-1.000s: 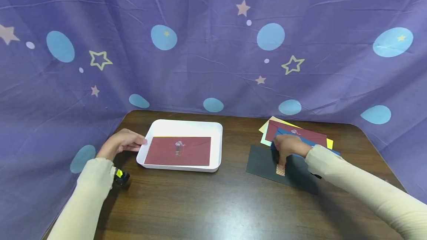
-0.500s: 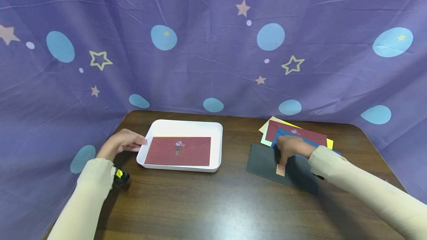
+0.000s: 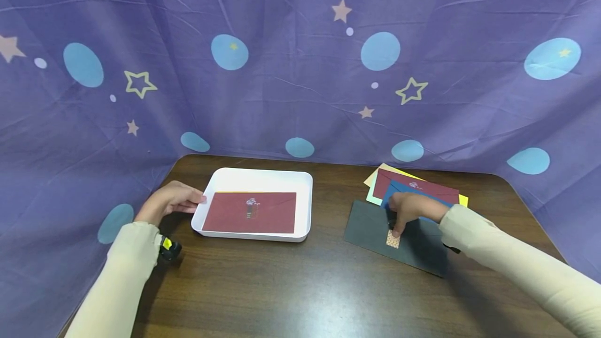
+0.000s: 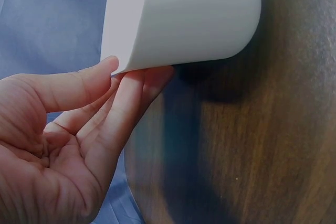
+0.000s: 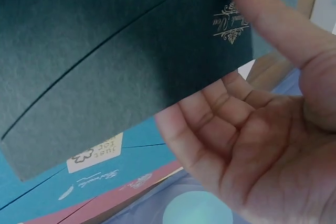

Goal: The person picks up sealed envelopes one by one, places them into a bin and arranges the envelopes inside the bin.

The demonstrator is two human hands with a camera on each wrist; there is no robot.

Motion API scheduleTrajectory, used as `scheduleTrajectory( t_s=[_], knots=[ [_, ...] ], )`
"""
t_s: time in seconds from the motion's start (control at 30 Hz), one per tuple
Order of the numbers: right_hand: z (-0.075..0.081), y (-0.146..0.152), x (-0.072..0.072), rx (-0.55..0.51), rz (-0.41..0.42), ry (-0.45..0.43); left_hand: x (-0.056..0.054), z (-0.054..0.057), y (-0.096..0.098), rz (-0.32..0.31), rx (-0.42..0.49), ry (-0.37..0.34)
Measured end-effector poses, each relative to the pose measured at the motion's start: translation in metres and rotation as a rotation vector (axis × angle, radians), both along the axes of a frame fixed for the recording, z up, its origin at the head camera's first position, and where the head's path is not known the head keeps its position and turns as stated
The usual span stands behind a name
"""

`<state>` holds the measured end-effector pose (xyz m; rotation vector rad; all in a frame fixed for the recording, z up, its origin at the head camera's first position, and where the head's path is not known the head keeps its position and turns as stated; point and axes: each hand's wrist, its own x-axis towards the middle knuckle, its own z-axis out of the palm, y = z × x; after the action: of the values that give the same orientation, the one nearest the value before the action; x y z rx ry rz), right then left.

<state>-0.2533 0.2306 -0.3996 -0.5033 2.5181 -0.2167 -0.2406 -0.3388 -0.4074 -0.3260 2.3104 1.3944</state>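
Note:
My left hand [image 3: 176, 198] pinches the left rim of a white tray [image 3: 263, 176]; in the left wrist view the thumb lies on the rim and the fingers reach under it. A maroon envelope [image 3: 277, 213] lies flat in the tray. On the right, my right hand [image 3: 410, 206] grips a dark green envelope [image 3: 366, 223] by its far edge. The right wrist view has the thumb on top of this envelope and the fingers underneath. A small patterned sticker [image 3: 393, 240] sits on it by the thumb.
Behind the right hand lies a fanned pile with a blue envelope [image 3: 399, 188], another maroon envelope [image 3: 441, 193] and a yellow one [image 3: 464, 201]. A purple curtain [image 3: 300, 67] hangs behind the brown table [image 3: 263, 286].
The dark green envelope's near edge has shifted slightly left and forward with my right hand, whose wrist has moved a little right. The left hand and tray hold their place.

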Motion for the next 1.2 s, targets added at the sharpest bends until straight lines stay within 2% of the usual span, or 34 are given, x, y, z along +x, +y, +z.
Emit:
scheduleTrajectory(
  t_s=[0.23, 0.53, 0.9, 1.0, 1.2],
  knots=[
    [0.008, -0.001, -0.005, 0.013, 0.024, 0.056, -0.001, -0.002, -0.001, 0.005, 0.002, -0.002],
    [0.013, 0.0, -0.01, 0.009, 0.054, 0.063, 0.0, 0.0, 0.0, 0.009, 0.001, -0.003],
    [0.019, 0.01, -0.018, -0.2, 0.116, 0.03, 0.002, 0.0, 0.0, 0.005, 0.013, -0.008],
    [0.023, 0.011, -0.02, -0.226, 0.086, -0.009, 0.002, 0.001, 0.001, 0.007, 0.01, -0.01],
    [0.031, 0.009, -0.023, -0.205, -0.004, -0.01, 0.0, 0.001, 0.0, 0.01, 0.001, -0.011]
  ],
)
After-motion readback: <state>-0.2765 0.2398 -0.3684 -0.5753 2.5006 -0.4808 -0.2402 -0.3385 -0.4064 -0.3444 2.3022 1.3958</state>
